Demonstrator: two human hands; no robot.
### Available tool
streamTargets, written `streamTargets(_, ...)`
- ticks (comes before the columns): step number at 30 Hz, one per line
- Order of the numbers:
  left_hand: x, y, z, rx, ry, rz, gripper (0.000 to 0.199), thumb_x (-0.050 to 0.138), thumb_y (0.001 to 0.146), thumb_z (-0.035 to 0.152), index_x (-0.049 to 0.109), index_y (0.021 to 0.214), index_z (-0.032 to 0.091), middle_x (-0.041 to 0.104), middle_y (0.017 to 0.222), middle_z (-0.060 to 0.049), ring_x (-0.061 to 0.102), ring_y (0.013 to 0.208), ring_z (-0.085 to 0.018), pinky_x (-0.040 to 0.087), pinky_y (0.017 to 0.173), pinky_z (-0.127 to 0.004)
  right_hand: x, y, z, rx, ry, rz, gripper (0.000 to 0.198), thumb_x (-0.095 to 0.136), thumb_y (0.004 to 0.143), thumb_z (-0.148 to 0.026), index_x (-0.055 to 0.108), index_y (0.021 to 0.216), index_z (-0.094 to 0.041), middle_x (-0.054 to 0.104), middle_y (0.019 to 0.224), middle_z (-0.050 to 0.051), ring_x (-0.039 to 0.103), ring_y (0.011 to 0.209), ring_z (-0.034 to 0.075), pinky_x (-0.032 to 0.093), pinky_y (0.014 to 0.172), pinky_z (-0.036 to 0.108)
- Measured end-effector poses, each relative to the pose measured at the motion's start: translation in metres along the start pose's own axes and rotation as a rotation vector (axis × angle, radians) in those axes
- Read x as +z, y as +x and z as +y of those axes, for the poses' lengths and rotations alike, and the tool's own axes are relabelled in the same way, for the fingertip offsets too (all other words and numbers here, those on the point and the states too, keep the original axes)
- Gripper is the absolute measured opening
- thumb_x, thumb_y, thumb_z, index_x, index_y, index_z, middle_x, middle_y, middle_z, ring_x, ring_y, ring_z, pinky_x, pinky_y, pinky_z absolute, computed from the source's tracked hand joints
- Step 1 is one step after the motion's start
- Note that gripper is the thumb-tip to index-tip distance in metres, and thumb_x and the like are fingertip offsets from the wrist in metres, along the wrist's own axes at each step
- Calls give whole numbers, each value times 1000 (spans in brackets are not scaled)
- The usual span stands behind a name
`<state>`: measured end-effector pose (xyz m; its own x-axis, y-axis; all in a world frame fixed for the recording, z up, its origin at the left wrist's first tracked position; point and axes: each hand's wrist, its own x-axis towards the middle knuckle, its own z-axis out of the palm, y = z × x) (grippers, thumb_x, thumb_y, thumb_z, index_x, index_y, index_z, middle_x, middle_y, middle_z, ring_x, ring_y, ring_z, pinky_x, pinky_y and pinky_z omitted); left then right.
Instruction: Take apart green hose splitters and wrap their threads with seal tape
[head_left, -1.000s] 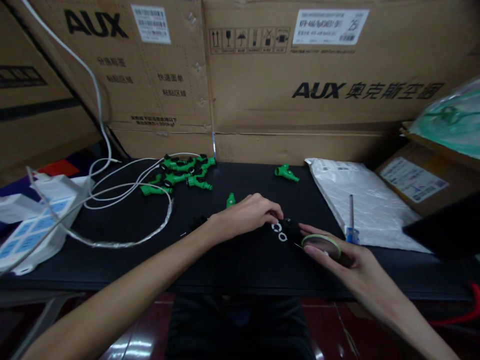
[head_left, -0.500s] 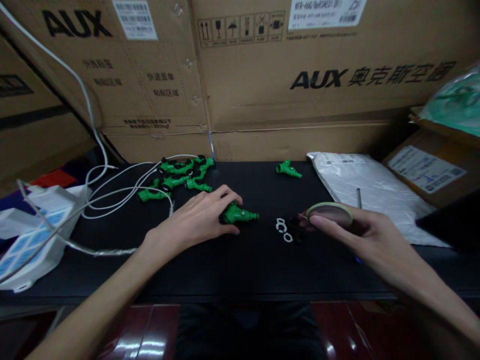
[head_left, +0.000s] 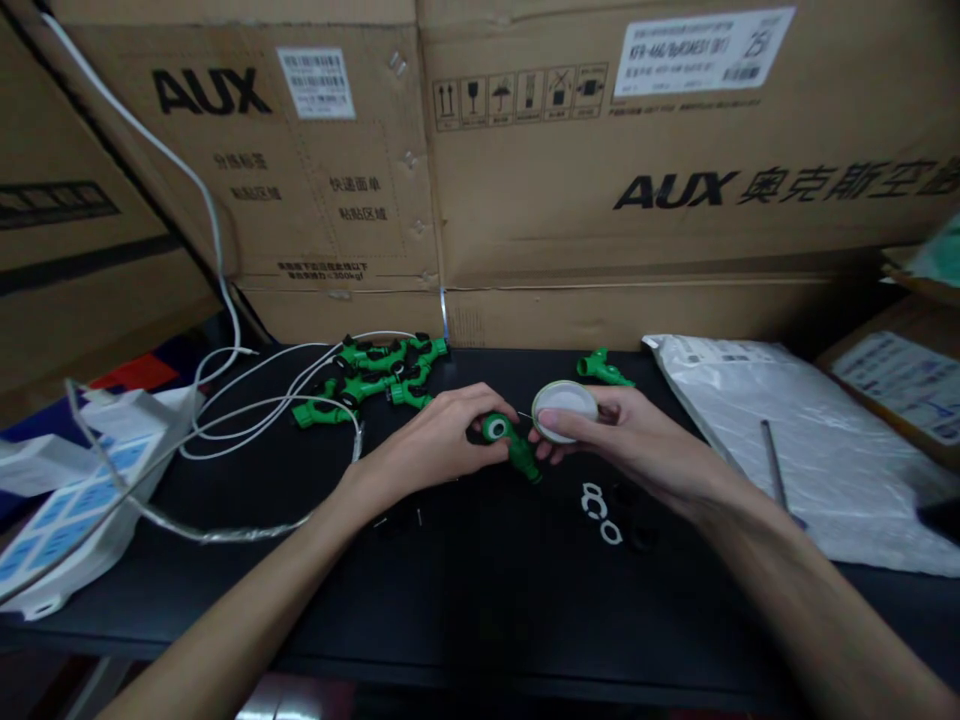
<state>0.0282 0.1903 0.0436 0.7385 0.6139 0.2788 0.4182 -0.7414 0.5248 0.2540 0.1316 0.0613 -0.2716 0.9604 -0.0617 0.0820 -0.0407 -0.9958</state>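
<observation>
My left hand (head_left: 469, 425) is closed around a green plastic hose fitting (head_left: 523, 458), whose round opening faces me while its narrow end points down to the right. Close beside it, my right hand (head_left: 622, 425) grips a small round tin (head_left: 574, 400) with a pale face and greenish rim, the thumb pressed on that face. A thin, light sliver sticks out from the right fingers toward the fitting; what it belongs to is unclear. Below the right hand lie several white washers (head_left: 611, 533) and dark rings (head_left: 641, 538), hard to make out against the black table.
More green fittings (head_left: 375, 365) lie in a pile at the back left, near white cables and a power strip (head_left: 97, 500). A single green fitting (head_left: 600, 367) lies behind my right hand. A white plastic mailer (head_left: 720, 420) with a pen (head_left: 774, 460) is right; cardboard boxes (head_left: 525, 230) wall the back.
My right hand has brought the tin left, close to the fitting. The fitting has turned in my left hand, so its opening now shows. The view has shifted a little.
</observation>
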Motion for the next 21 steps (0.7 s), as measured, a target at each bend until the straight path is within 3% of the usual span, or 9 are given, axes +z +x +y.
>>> streamTargets(6,10,-3,-4,-21,-151,71,27,75,87,17,70,114,19,70,100,-2,62,83,-14,51,74,-27,3,2,18,131,152,29,35,86,79,-42,78,99,-13,76,94,6,71,89,16,60,80,28)
streamTargets(12,15,-5,-10,-141,-402,-12,38,80,88,24,69,125,24,69,115,-2,68,93,-15,56,83,-29,3,2,21,185,245,60,32,89,77,-40,81,98,-16,77,93,5,70,87,14,60,80,26)
streamTargets(16,16,-4,-10,-150,-352,13,24,77,92,31,73,115,24,68,118,-3,68,99,-17,55,86,-30,2,1,21,154,234,58,29,87,80,-39,80,96,-15,77,92,5,72,84,14,60,79,25)
streamTargets(21,17,-8,-6,-131,-322,116,31,65,101,32,63,130,25,64,134,-4,63,120,-19,52,100,-32,0,-2,19,114,251,19,24,79,90,-38,76,93,-15,77,86,4,70,69,11,58,70,23)
